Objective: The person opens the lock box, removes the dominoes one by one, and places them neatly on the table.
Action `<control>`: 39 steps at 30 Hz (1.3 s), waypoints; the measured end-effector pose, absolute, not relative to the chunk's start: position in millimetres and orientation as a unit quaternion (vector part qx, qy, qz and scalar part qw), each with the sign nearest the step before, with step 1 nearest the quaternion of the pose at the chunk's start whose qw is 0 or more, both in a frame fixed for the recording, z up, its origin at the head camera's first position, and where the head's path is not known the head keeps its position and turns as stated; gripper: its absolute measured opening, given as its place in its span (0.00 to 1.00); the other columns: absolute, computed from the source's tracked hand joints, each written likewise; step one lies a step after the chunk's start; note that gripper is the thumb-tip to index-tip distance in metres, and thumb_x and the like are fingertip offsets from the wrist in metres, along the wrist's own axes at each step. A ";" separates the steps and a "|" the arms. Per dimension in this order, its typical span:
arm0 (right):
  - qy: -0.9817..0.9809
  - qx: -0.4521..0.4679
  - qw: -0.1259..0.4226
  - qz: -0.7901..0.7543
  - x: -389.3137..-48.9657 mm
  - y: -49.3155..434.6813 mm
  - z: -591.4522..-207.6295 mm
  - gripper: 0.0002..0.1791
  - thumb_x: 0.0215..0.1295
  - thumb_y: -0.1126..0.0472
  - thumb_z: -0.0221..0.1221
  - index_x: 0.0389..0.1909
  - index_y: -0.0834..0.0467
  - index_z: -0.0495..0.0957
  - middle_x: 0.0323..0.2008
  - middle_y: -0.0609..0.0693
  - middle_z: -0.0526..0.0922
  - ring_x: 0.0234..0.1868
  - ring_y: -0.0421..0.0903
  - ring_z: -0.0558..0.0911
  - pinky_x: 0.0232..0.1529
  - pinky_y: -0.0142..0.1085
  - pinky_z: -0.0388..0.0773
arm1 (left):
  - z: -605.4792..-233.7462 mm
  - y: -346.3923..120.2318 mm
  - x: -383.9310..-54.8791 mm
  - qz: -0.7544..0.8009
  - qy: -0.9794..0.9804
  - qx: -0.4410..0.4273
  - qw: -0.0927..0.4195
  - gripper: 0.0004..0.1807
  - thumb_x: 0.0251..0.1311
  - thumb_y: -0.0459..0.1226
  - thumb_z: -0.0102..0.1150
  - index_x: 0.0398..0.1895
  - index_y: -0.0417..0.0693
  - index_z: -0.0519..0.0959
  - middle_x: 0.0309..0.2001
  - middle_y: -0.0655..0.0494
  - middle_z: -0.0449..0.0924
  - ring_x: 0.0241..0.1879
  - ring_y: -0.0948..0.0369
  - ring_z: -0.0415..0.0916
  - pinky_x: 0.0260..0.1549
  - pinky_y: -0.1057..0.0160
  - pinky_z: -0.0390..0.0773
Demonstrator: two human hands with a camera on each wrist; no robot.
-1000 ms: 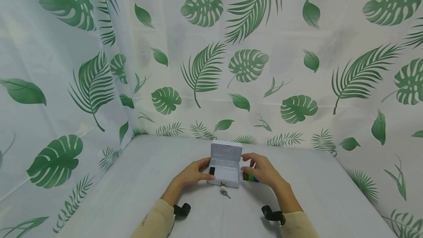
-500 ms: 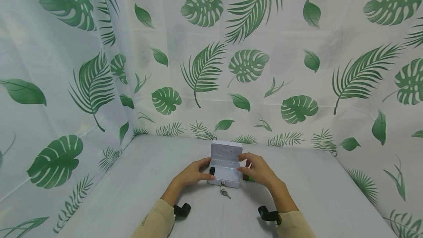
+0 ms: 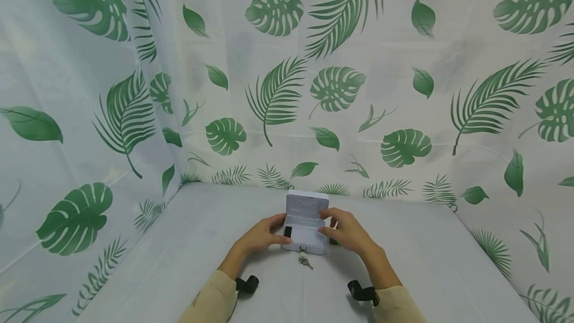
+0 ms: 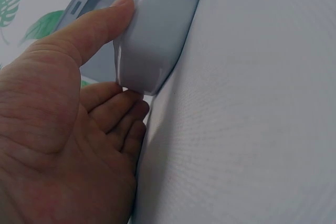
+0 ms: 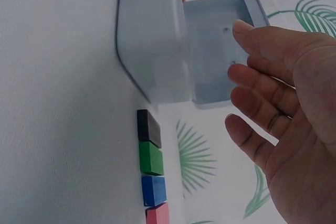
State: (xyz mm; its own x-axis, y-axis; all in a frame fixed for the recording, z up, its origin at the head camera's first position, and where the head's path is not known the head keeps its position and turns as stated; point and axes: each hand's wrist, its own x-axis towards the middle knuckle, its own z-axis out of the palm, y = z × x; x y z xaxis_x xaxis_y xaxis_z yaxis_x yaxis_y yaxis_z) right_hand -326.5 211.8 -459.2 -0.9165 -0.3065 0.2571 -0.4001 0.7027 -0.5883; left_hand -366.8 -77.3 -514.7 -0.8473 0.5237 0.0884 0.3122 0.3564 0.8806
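A pale grey cash box (image 3: 303, 249) stands with its lid (image 3: 307, 206) raised, its lock in front and keys (image 3: 305, 261) hanging from it. Inside, at the left end, lies a black block (image 3: 288, 232). My left hand (image 3: 261, 235) grips the box's left end, thumb on the front rim and fingers at the side. My right hand (image 3: 346, 229) hovers over the right end, fingers spread and loosely bent, holding nothing. Beside that end, the right wrist view shows a row of blocks: dark (image 5: 149, 128), green (image 5: 151, 158), blue (image 5: 154, 190) and pinkish red (image 5: 157, 214).
A white cloth (image 3: 188, 253) covers the table. Behind and to the left hang leaf-printed white curtains (image 3: 394, 108). Black wrist cameras (image 3: 248, 284) sit on both forearms, below the hands.
My right hand has moved left from beside the box to over its right end, now covering most of the block row in the head view. The left hand has stayed put.
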 end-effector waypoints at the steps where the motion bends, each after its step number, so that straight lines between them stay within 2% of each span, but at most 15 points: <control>1: -0.920 0.193 0.070 0.335 -326.7 211.2 -459.5 0.25 0.66 0.59 0.71 0.62 0.61 0.81 0.55 0.55 0.86 0.40 0.42 0.78 0.35 0.32 0.77 | -514.9 -77.7 -367.0 0.505 0.818 0.256 0.104 0.47 0.59 0.47 0.76 0.79 0.45 0.64 0.78 0.49 0.66 0.78 0.48 0.62 0.78 0.45 0.61; 15: -0.911 0.227 0.063 0.339 -327.8 201.9 -459.1 0.24 0.65 0.61 0.71 0.61 0.62 0.81 0.51 0.57 0.87 0.38 0.44 0.77 0.31 0.31 0.75 | -517.0 -79.0 -368.4 0.510 0.813 0.261 0.102 0.46 0.60 0.47 0.76 0.79 0.48 0.65 0.77 0.51 0.67 0.78 0.49 0.62 0.78 0.43 0.61; 39: -0.901 0.249 0.053 0.350 -327.8 185.8 -462.0 0.24 0.67 0.59 0.70 0.62 0.62 0.80 0.51 0.58 0.86 0.39 0.43 0.77 0.34 0.31 0.76 | -516.6 -79.1 -368.6 0.508 0.811 0.271 0.106 0.45 0.61 0.47 0.75 0.79 0.49 0.65 0.77 0.52 0.68 0.78 0.49 0.62 0.77 0.42 0.61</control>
